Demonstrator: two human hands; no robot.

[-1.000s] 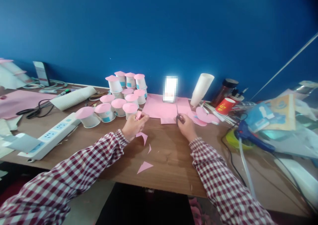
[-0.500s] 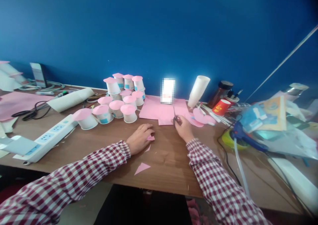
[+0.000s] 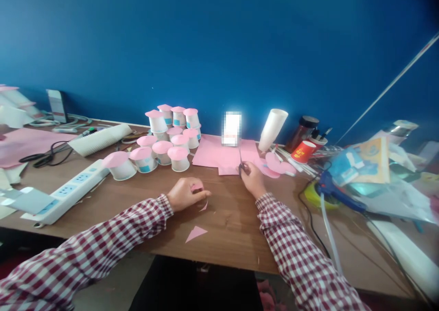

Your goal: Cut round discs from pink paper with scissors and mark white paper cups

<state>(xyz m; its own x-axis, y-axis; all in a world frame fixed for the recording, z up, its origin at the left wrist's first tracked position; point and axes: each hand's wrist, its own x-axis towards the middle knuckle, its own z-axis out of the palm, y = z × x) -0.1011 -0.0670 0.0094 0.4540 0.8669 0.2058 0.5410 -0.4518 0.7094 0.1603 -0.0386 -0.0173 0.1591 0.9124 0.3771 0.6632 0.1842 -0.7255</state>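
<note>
My left hand (image 3: pixel 183 195) is just above the wooden table, palm turned inward, its curled fingers holding a small pink paper scrap (image 3: pixel 196 186). Its thumb points right. In my right hand (image 3: pixel 253 178) is a pair of scissors (image 3: pixel 240 159), gripped by the handles with the blades pointing at the wall. The scissors lie over pink paper sheets (image 3: pixel 212 153). A thin pink sliver (image 3: pixel 205 205) rests below my left hand, and pink triangular offcuts (image 3: pixel 196 233) lie closer to the table's front edge.
Paper cups with pink cone tops (image 3: pixel 178 159) stand stacked on the left, beside a white power strip (image 3: pixel 73 190). Pink paper circles (image 3: pixel 277 165), a leaning stack of white cups (image 3: pixel 273 130), a red cup (image 3: pixel 303 152) and a blue glue gun (image 3: pixel 338 192) are on the right.
My left hand has turned from palm-down on the table to palm inward, lifting the pink scrap and shifting slightly left. The right hand keeps the scissors in place.
</note>
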